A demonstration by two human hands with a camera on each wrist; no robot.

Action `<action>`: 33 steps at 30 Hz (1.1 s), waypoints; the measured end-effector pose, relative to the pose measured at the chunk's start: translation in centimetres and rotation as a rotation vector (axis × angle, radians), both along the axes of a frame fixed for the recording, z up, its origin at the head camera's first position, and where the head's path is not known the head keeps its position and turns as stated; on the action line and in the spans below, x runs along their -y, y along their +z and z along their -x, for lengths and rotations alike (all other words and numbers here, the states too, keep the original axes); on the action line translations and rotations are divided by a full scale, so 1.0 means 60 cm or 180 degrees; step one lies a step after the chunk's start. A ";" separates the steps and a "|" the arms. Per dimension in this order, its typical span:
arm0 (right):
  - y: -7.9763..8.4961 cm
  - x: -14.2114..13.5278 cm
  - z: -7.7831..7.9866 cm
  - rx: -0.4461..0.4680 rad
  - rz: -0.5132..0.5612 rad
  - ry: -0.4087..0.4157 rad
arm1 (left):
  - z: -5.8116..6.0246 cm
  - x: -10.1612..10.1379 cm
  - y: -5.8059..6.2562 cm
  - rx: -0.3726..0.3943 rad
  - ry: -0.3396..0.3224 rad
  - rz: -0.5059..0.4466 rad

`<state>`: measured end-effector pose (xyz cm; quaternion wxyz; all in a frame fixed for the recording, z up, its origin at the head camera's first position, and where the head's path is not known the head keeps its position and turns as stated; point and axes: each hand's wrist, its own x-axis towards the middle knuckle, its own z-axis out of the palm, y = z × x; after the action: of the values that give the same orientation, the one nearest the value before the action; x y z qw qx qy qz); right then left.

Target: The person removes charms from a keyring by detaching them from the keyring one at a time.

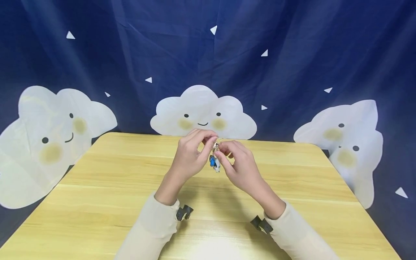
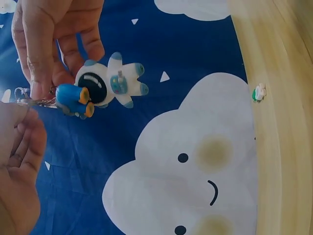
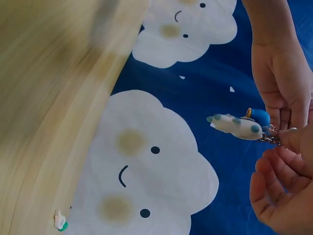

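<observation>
Both hands meet above the far part of the table and hold a keychain (image 1: 215, 160). My left hand (image 1: 190, 155) pinches its metal ring at the top between thumb and fingers. The right hand (image 1: 240, 164) grips the metal chain (image 3: 270, 139) just below, thumb against the fingertips. Under the fingers dangle a white astronaut figure (image 2: 115, 81) with a dark visor and light-blue patches, and a blue charm (image 2: 71, 96) with orange ends. The fingertips partly hide the ring.
A light wooden table (image 1: 208, 206) lies below the hands. On it near the far edge sits a small green-and-white piece (image 2: 259, 92). Behind hangs a dark blue curtain (image 1: 182, 47) printed with smiling clouds. Black straps (image 1: 184, 213) sit at the cuffs.
</observation>
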<state>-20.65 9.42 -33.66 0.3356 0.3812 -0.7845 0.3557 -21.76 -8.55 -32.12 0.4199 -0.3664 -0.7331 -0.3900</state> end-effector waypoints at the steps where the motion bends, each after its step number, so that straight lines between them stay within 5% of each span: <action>1: 0.000 -0.001 0.000 -0.0020 0.0001 0.0013 | -0.001 0.000 0.000 -0.0007 0.0004 -0.0005; 18: 0.017 -0.015 -0.002 -0.0569 -0.0009 -0.0068 | -0.002 0.000 0.002 -0.0043 0.0010 0.0016; 33: 0.011 -0.013 -0.003 0.0006 0.0656 0.0141 | 0.002 -0.012 -0.004 -0.0110 -0.0226 0.0152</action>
<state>-20.45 10.19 -33.00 0.3644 0.3616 -0.7354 0.4423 -21.87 -7.81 -32.38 0.4095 -0.4087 -0.7214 -0.3807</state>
